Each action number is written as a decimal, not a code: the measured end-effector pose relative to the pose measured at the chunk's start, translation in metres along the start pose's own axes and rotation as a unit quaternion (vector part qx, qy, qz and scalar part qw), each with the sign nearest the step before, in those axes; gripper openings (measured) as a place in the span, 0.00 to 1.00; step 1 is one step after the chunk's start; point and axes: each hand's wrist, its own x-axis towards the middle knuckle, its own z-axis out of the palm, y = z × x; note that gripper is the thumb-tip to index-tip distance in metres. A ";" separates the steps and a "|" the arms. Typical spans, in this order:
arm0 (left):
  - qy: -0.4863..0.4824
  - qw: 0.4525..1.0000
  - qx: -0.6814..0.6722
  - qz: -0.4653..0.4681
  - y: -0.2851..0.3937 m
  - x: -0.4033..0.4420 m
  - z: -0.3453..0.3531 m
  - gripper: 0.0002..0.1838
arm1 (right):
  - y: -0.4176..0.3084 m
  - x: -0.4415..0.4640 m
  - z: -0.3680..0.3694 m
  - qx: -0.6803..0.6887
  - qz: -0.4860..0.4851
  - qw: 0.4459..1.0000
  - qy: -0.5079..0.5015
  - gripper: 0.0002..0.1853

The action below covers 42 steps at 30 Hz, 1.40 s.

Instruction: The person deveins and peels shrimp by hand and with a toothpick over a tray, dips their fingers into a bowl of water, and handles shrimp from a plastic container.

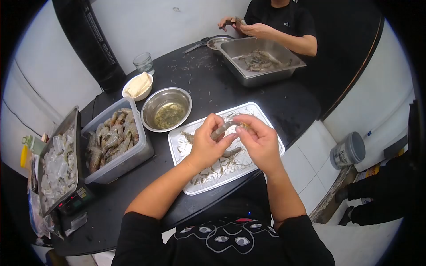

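Note:
Between my two hands, above the white tray [179, 166], is a grey curved shrimp [225, 128]. My left hand [209, 139] grips one end of it with thumb and fingers. The fingers of my right hand [258, 139] pinch its other end. Shrimp pieces and thin scraps [213, 174] lie scattered on the tray under my hands. Left of the tray stands a steel bowl [146, 111] with murky liquid and scraps in it. Further left, a plastic tub [113, 170] holds many whole shrimp [113, 137].
A metal tray of ice [57, 166] rests on a scale [73, 199] at the left. Behind are a white bowl with a cloth [138, 86], a glass [144, 63] and scissors [195, 45]. Across the table, a co-worker [279, 31] holds a shrimp over a steel pan [266, 80].

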 end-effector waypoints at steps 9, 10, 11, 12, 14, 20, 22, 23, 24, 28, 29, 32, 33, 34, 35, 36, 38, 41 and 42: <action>0.048 0.991 -0.034 0.119 -0.004 -0.001 -0.001 0.11 | 0.012 -0.006 0.012 0.009 -0.034 0.999 -0.025 0.08; 0.041 0.994 -0.068 0.075 -0.001 -0.003 0.000 0.11 | 0.012 -0.005 0.012 -0.008 -0.044 0.999 -0.023 0.08; 0.014 0.994 -0.094 0.054 -0.001 -0.003 0.000 0.11 | 0.012 -0.005 0.012 -0.025 -0.054 0.998 -0.021 0.08; -0.013 0.992 -0.119 0.033 -0.001 -0.003 -0.001 0.11 | 0.012 -0.005 0.011 -0.047 -0.067 0.996 -0.020 0.09; -0.041 0.990 -0.135 0.020 -0.001 -0.003 -0.001 0.11 | 0.010 -0.007 0.011 -0.089 -0.090 0.992 -0.018 0.10; -0.071 0.988 -0.043 0.126 -0.003 0.001 -0.008 0.10 | -0.016 -0.016 0.007 -0.205 -0.209 0.954 0.067 0.17; -0.066 0.979 0.003 0.191 -0.004 0.005 -0.011 0.11 | -0.021 -0.021 -0.001 -0.280 -0.227 0.932 0.030 0.18; -0.060 0.977 0.008 0.204 -0.003 0.005 -0.011 0.11 | -0.025 -0.024 -0.003 -0.317 -0.236 0.919 0.011 0.19; -0.054 0.974 0.014 0.218 -0.001 0.005 -0.012 0.11 | -0.027 -0.026 -0.003 -0.325 -0.247 0.913 0.007 0.19; -0.030 0.967 0.061 0.244 -0.003 0.004 -0.014 0.12 | -0.035 -0.031 0.000 -0.343 -0.276 0.898 -0.005 0.19; -0.023 0.965 0.064 0.255 -0.003 0.004 -0.013 0.12 | -0.035 -0.031 0.001 -0.345 -0.279 0.896 -0.007 0.19; -0.005 0.958 0.073 0.279 -0.003 0.004 -0.010 0.14 | -0.030 -0.032 0.006 -0.346 -0.294 0.891 -0.003 0.18; -0.001 0.956 0.077 0.282 -0.002 0.004 -0.010 0.14 | -0.030 -0.032 0.006 -0.349 -0.292 0.890 -0.007 0.18; 0.004 0.955 0.081 0.284 -0.002 0.004 -0.010 0.14 | -0.031 -0.032 0.006 -0.352 -0.291 0.890 -0.011 0.18; 0.007 0.956 0.083 0.283 -0.001 0.004 -0.010 0.14 | -0.031 -0.032 0.007 -0.355 -0.289 0.889 -0.016 0.19; 0.010 0.956 0.086 0.281 0.000 0.004 -0.010 0.15 | -0.030 -0.032 0.007 -0.353 -0.291 0.889 -0.016 0.19; 0.015 0.959 0.086 0.270 0.000 0.003 -0.010 0.14 | -0.029 -0.032 0.008 -0.351 -0.295 0.889 -0.017 0.19; 0.017 0.965 0.076 0.251 -0.001 0.002 -0.010 0.13 | -0.028 -0.031 0.008 -0.346 -0.292 0.891 -0.022 0.19; 0.015 0.965 0.073 0.250 -0.002 0.002 -0.010 0.13 | -0.027 -0.030 0.008 -0.347 -0.292 0.891 -0.023 0.19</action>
